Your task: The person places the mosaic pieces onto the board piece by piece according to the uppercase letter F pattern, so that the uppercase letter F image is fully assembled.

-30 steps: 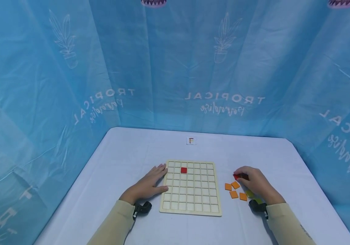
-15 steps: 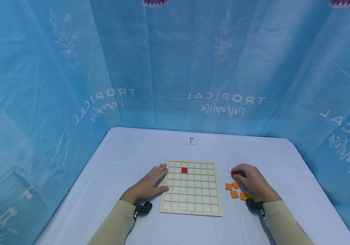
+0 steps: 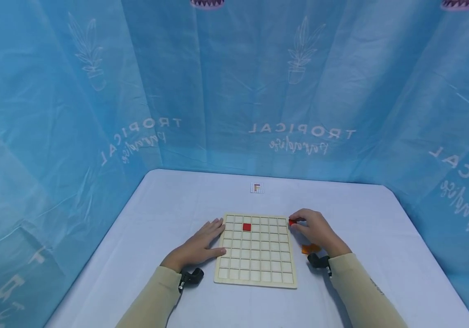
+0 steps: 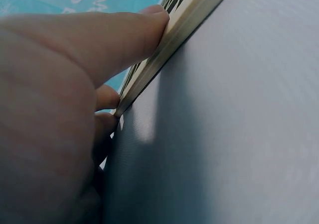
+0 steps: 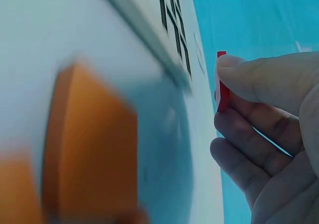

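A pale wooden grid board lies on the white table, with one red square tile in a cell of its second row from the top. My left hand rests at the board's left edge, fingers straight, thumb and fingertips touching the rim. Pinched between the thumb and fingers of my right hand is another red tile, held just off the board's upper right edge. Orange tiles lie below that hand. The right wrist view shows an orange tile close up and blurred.
A small printed card with a coloured grid pattern lies beyond the board. Blue curtains stand behind and beside the white table. The right forearm covers the area where other tiles lay.
My right hand has moved left and slightly away from me, carrying the red tile from the tile pile to the board's right edge. The left hand has stayed in place.
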A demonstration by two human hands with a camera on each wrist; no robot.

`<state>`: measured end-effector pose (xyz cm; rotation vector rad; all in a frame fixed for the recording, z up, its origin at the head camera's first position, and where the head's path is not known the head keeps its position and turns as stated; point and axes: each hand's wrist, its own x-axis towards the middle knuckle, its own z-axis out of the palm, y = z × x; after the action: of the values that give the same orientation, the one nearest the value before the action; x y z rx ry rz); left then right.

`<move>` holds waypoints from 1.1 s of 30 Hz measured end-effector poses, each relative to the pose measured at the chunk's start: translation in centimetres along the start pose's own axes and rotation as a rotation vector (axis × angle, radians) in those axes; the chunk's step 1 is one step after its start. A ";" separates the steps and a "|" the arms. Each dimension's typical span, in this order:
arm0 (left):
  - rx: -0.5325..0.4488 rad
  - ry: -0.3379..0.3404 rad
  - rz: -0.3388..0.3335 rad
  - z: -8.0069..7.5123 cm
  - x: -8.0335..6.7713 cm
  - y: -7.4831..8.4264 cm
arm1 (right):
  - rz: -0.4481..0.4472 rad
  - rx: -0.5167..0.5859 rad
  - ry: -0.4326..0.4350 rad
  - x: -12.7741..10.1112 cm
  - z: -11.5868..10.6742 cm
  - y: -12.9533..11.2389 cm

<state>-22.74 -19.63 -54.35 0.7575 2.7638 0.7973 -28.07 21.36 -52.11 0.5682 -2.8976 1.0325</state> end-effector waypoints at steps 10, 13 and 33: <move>0.011 0.001 -0.007 0.0 0.1 0.0 | -0.076 0.025 -0.070 2.9 2.6 -3.5; 0.005 0.003 -0.001 0.0 0.1 0.0 | -0.107 -0.001 -0.098 3.7 3.6 -4.6; 0.013 0.008 0.000 0.3 0.1 -0.1 | -0.274 -0.096 -0.163 4.6 6.7 -7.0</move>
<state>-22.79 -19.52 -54.62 0.7581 2.7792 0.7844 -29.24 10.69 -52.44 1.0532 -2.8699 0.8426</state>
